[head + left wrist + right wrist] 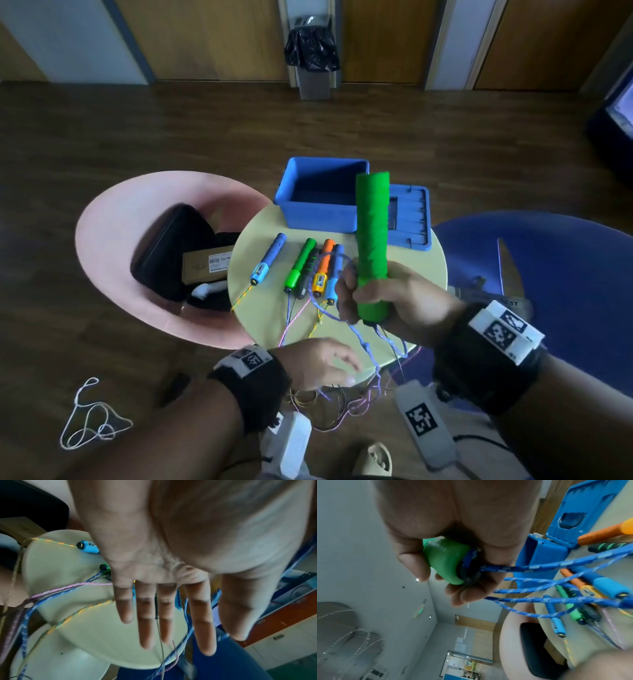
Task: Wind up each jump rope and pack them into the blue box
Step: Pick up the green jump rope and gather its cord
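My right hand grips a green jump-rope handle upright above the round table; its blue patterned rope loops over the fingers and trails off the table's front edge. In the right wrist view the fingers curl round the handle's base, with the blue rope leaving it. My left hand hovers flat and open over the front edge, fingers straight, holding nothing. The blue box stands open at the back. Several other handles lie on the table: blue, green, orange.
The box's blue lid lies to its right. A pink chair with a black bag and a carton stands at the left, a blue chair at the right. Tangled ropes hang below the table; a white cord lies on the floor.
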### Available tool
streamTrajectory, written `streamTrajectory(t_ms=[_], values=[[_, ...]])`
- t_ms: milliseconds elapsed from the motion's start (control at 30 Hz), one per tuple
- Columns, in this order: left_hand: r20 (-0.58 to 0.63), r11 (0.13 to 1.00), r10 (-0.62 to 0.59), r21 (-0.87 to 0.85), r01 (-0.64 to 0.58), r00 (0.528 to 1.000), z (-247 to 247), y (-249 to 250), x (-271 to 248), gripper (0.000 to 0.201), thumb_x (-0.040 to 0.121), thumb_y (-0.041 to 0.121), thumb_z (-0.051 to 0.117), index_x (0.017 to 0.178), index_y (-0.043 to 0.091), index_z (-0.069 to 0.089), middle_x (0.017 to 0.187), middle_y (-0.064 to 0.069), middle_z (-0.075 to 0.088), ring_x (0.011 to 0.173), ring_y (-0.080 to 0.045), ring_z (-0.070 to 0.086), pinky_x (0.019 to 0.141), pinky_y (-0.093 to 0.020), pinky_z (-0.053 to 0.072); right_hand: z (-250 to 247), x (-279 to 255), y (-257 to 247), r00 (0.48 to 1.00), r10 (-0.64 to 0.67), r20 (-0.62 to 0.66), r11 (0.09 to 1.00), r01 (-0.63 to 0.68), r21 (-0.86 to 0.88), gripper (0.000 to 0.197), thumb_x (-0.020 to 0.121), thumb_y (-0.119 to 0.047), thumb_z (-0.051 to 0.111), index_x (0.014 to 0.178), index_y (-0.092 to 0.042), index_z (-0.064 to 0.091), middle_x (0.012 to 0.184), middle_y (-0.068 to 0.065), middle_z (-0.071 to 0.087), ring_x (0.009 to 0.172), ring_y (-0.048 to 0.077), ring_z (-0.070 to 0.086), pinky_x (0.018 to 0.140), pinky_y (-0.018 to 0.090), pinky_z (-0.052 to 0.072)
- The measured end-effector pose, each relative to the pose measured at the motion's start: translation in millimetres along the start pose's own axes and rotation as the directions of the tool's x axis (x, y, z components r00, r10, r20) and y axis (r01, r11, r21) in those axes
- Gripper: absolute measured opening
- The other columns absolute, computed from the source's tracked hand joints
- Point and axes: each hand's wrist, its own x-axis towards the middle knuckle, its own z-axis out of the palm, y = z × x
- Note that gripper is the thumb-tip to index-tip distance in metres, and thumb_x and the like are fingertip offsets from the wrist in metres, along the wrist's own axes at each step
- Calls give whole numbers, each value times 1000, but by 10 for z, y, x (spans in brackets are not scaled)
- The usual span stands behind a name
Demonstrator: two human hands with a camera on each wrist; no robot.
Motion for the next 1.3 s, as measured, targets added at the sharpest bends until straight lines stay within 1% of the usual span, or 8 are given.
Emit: streamTrajectory(t_ms=[133,267,467,567,767,1000,1100,1300], values=[[-154,995,-89,22,93,984,158,-239,123,14,79,44,68,75,34,60,75,13,63,74,-9,60,86,-37,53,4,-4,-188,999,-30,-40,997,33,65,20,61,-5,64,79,-9,55,83,14,59,69,29,60,62,32,50],[-466,995,-51,-100,4,883,129,-275,154,36,72,52,69,92,34,45,77,13,55,62,2,50,67,-30,48,-15,7,-170,998,-27,-56,999,25,-31,16,68,0,57,81,-7,53,83,15,60,69,29,59,65,35,49],[-306,992,58,-86,-88,950,113,-40,245,14,90,35,65,79,27,62,60,14,53,57,2,47,62,-16,40,49,98,-38,1000,-16,-12,991,14,-136,16,69,0,57,70,-16,61,81,12,65,66,28,60,64,35,43],[-161,995,-94,-48,87,982,144,-235,246,24,91,41,57,84,20,67,56,12,58,53,-3,51,60,-19,42,-85,78,-60,998,-34,-57,995,29,-91,14,67,2,57,79,-5,53,83,17,63,67,30,61,62,35,49],[-235,895,-444,-68,441,865,100,-1041,48,34,86,49,53,66,25,65,62,5,67,57,-11,57,68,-27,51,-529,-97,-138,967,-4,-256,997,-14,-69,18,64,0,60,80,-4,54,93,22,65,75,34,63,65,40,49],[-350,910,-16,-392,-131,937,-279,-11,-5,32,104,8,42,76,9,60,70,-1,65,64,-15,55,71,-30,43,-586,-80,328,941,176,-288,938,-249,-241,27,54,-17,74,80,-14,68,108,22,71,82,36,66,77,49,42],[-449,860,119,-400,-318,886,-461,399,-70,33,102,24,44,79,11,65,78,-10,66,76,-28,59,78,-36,49,-473,-38,451,961,218,-172,947,-251,-202,33,55,-18,73,85,-10,64,94,24,64,82,35,67,71,44,44],[-536,797,104,-459,-392,838,-716,348,-116,38,84,35,58,76,-1,63,61,-13,56,56,-24,50,55,-29,38,-350,-67,350,985,173,7,979,-171,-111,17,57,-18,69,72,-17,61,82,15,57,67,28,58,61,36,37]])
